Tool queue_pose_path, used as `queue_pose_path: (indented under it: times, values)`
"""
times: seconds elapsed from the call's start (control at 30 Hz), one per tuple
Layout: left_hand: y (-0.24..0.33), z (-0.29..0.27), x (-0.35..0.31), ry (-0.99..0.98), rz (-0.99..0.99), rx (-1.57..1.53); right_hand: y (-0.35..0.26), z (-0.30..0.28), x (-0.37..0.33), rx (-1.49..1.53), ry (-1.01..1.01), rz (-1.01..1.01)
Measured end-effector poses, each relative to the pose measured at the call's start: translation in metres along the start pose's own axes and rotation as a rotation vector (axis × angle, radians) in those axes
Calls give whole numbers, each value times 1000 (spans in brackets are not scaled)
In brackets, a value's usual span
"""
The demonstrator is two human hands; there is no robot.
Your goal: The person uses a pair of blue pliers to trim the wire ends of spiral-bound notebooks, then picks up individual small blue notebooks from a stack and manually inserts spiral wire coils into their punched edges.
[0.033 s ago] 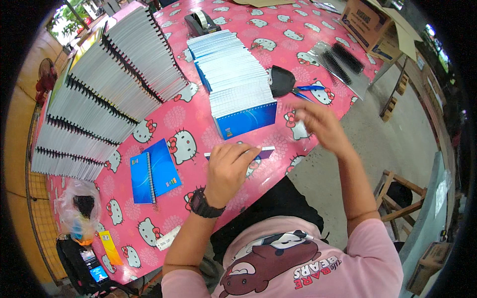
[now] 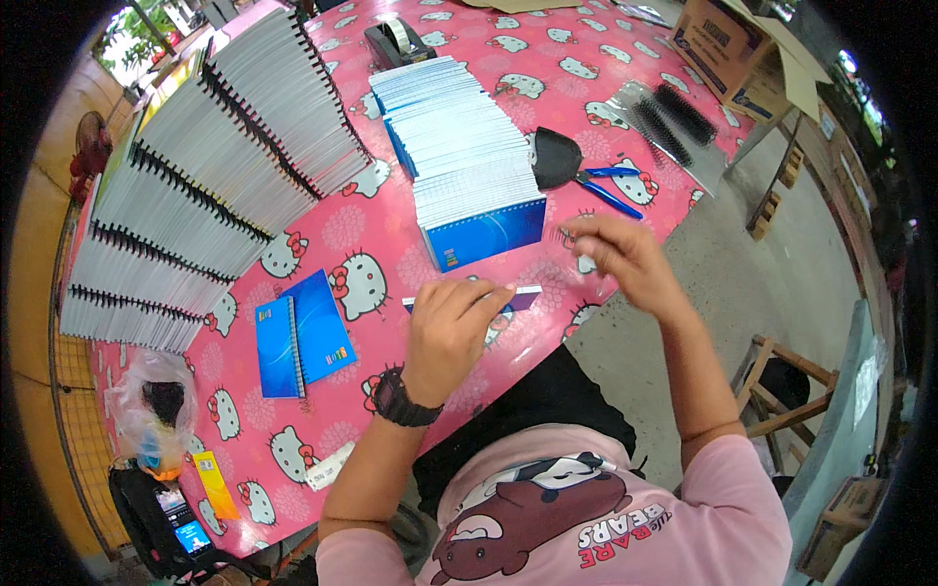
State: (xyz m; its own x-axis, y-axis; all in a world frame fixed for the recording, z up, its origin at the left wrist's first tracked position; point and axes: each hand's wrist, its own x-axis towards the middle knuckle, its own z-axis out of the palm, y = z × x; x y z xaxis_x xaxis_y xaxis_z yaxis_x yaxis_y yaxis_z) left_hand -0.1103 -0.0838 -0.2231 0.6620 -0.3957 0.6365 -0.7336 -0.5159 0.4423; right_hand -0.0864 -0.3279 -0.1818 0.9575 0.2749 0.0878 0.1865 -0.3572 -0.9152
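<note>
My left hand [image 2: 451,327] is closed on a thin booklet [image 2: 525,299] that stands on edge on the table; a strip of purple cover shows past my fingers. My right hand [image 2: 620,256] is raised to the right of it, fingers bent together around a small dark comb-like binding wire [image 2: 564,235], partly blurred. Just beyond both hands stands a long row of white-paged booklets [image 2: 459,137], the front one with a blue cover [image 2: 489,234]. Pliers with blue handles [image 2: 614,198] lie near my right hand, beside a black pouch-like thing [image 2: 558,156].
Wire-bound books [image 2: 186,195] stand in tall rows at the left. Two blue booklets [image 2: 318,327] lie nearer, one wire-bound. Black binding wires [image 2: 674,122] rest on clear plastic at the far right, near a cardboard box [image 2: 718,49]. A tape dispenser [image 2: 396,44] stands at the back.
My right hand has come slightly nearer to me and looks less blurred. More of the blue pliers shows behind it. My left hand and the booklet stay in place.
</note>
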Motion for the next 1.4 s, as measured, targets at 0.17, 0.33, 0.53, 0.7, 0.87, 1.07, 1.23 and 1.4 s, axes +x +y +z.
queue_pose_path:
  times: [0.17, 0.33, 0.53, 0.7, 0.87, 1.07, 1.23, 1.4]
  values:
    - [-1, 2, 2, 1, 11, -13, 9, 20, -19, 42, -21, -37]
    - [-1, 0, 3, 3, 22, -21, 18, 20, -17, 25, 14, -169]
    - [-1, 2, 2, -4, 11, 9, 19, 15, -18, -50, -120, -234]
    - [4, 4, 5, 34, -32, 29, 3, 17, -22, -28, -216, 34]
    - [23, 9, 13, -30, -61, 78, 7, 12, -22, 18, -258, -90]
    - [22, 13, 10, -96, -58, 55, -2, 15, -16, 82, -337, 16]
    - [22, 7, 10, -203, -54, 70, 23, -15, 38, -111, 52, -107]
    - [22, 0, 11, -261, -36, 8, 108, -61, 110, -664, 131, -258]
